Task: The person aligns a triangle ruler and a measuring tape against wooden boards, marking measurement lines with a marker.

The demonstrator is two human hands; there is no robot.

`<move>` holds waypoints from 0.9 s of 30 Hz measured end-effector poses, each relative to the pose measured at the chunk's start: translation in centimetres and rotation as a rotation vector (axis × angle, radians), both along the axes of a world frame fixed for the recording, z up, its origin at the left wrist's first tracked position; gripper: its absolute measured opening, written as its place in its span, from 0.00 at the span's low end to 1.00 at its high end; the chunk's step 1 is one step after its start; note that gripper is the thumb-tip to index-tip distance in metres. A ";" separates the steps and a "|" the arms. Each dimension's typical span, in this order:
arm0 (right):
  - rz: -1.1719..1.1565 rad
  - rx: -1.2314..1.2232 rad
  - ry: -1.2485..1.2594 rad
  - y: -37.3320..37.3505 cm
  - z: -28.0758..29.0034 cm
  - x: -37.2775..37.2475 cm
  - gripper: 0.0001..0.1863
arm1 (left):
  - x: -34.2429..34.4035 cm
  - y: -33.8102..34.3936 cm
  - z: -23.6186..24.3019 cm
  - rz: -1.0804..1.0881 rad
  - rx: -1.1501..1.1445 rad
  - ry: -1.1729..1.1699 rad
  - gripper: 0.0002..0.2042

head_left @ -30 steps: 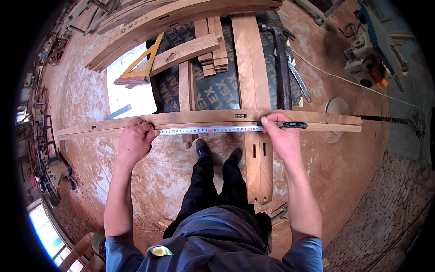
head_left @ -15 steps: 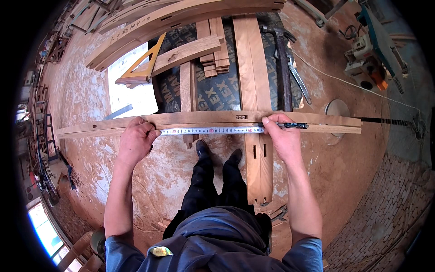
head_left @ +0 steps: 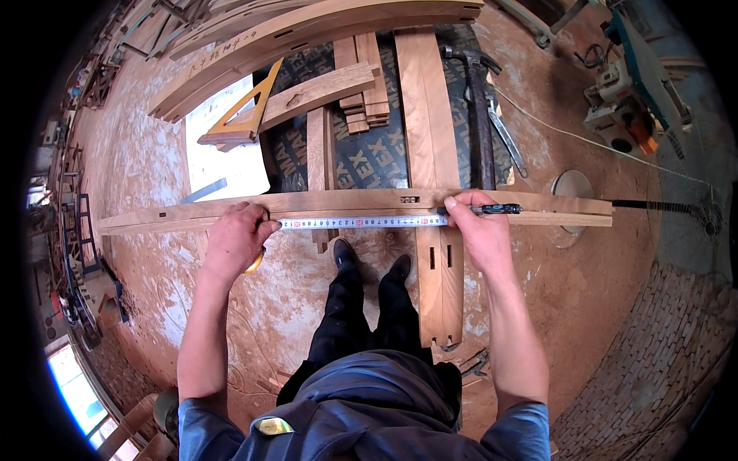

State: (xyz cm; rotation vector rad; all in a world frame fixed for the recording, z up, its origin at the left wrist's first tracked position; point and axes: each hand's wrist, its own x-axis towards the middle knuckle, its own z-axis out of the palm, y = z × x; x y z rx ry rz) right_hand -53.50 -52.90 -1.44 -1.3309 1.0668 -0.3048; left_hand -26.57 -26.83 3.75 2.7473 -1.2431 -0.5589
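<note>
Tape case mostly hidden under the left hand (head_left: 237, 244) — only a yellow edge shows. Nothing has shifted since the earlier frames; both hands stay put. Left hand clamped shut over the case, pressing it to the long wooden rail (head_left: 538, 207). Tape measure (head_left: 361, 222) lies stretched along the rail. Right hand (head_left: 478, 230) pinches a dark pen (head_left: 496, 208) at the tape's far end.

I see long rail (head_left: 354, 206): smooth matt wood | tape measure blade (head_left: 361, 222): glossy metal | pen (head_left: 492, 208): black plastic | floor (head_left: 154, 177): dusty, rough
</note>
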 end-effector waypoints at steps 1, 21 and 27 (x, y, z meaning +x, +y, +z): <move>0.003 0.000 -0.004 0.0 0.0 0.0 0.08 | -0.2 -0.1 -0.1 0.011 0.007 0.001 0.13; 0.007 -0.014 -0.108 0.0 0.3 -0.2 0.09 | -0.7 -0.7 -0.7 0.091 0.045 -0.015 0.14; -0.095 -0.103 -0.357 0.9 1.3 -1.7 0.08 | -0.7 -0.6 -0.9 0.099 0.062 -0.030 0.15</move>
